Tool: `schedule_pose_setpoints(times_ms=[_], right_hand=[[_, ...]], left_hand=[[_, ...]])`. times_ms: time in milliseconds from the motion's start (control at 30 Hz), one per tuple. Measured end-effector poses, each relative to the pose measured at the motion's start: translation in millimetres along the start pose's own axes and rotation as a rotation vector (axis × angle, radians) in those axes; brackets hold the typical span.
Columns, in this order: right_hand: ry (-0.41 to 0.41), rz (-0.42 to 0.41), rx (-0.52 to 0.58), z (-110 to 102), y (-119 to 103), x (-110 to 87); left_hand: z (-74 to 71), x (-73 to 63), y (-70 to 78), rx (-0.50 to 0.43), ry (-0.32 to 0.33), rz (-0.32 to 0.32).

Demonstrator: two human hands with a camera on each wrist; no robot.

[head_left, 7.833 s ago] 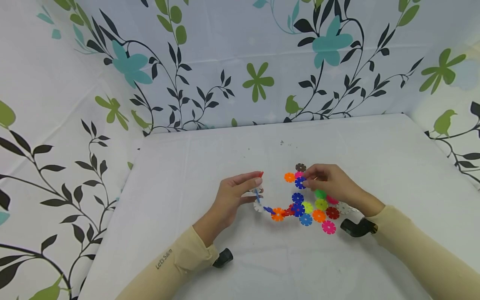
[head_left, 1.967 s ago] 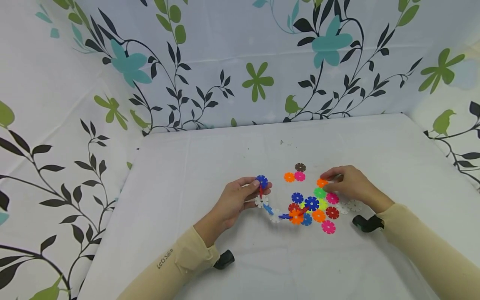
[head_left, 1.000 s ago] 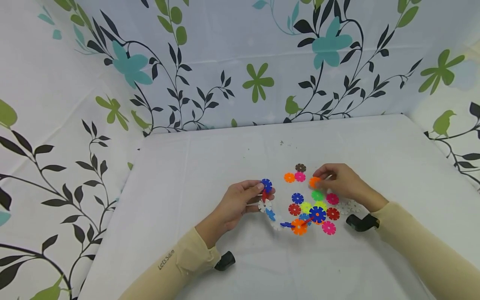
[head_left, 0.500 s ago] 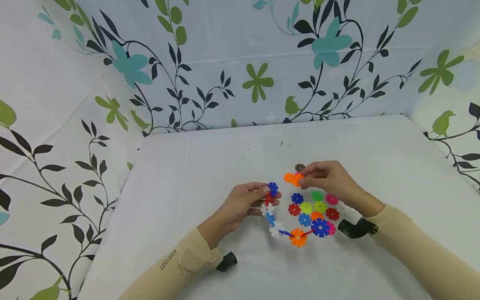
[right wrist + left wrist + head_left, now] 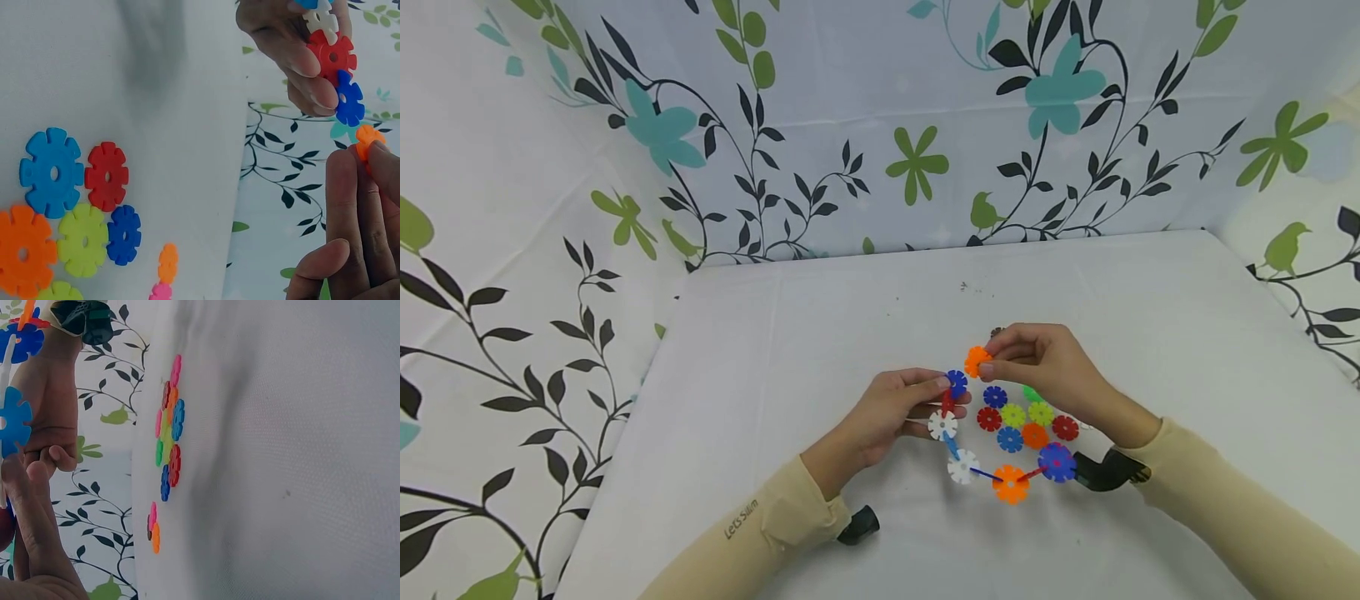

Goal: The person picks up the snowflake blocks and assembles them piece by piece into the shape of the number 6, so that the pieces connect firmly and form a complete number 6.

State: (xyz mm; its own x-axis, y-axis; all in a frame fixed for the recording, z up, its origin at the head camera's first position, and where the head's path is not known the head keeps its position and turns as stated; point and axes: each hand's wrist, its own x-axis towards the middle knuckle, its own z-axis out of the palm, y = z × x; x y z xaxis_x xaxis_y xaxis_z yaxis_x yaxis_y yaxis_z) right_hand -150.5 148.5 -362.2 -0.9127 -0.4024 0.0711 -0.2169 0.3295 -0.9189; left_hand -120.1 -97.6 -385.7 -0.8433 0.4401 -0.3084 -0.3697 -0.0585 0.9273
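Note:
My left hand (image 5: pixel 887 412) grips the upper end of a curved chain of slotted snowflake discs, near a blue disc (image 5: pixel 956 382) and a red disc (image 5: pixel 947 402). From there the chain hangs through white and light blue discs to an orange chain disc (image 5: pixel 1011 484), then a far blue disc (image 5: pixel 1057 462). Between thumb and fingers my right hand (image 5: pixel 1052 367) pinches a loose orange disc (image 5: pixel 976 362). In the right wrist view this small orange disc (image 5: pixel 370 139) is just below the chain's blue end disc (image 5: pixel 350 100), with a narrow gap between them.
Loose discs lie flat on the white table (image 5: pixel 820 317), among them a red disc (image 5: pixel 989 418), a yellow disc (image 5: pixel 1012 416) and a light blue disc (image 5: pixel 1010 439). A brown disc (image 5: pixel 997 332) is partly hidden behind my right hand. Patterned cloth (image 5: pixel 850 125) hangs behind.
A blue disc joined the chain's upper end. My right hand picked up an orange disc at the pile's right and carried it left. My left hand shifted slightly right with the chain.

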Motion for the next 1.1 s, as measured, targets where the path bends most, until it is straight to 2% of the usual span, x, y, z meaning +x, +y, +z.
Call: schedule_pose_setpoints(times_ms=[533,833,1100], right_hand=[[0.007,-0.04,-0.006,3.6,2.0,-2.0],[0.053,-0.198,-0.047,7.1,1.7,-6.4],[0.118,-0.35,-0.16,10.7,3.6,-10.1]], left_hand=[[5.5,-0.3,3.2,-0.02,0.001,-0.018],[5.7,-3.0,3.2,-0.012,-0.003,-0.033],[10.3,-5.3,5.4,-0.003,0.035,-0.035]])
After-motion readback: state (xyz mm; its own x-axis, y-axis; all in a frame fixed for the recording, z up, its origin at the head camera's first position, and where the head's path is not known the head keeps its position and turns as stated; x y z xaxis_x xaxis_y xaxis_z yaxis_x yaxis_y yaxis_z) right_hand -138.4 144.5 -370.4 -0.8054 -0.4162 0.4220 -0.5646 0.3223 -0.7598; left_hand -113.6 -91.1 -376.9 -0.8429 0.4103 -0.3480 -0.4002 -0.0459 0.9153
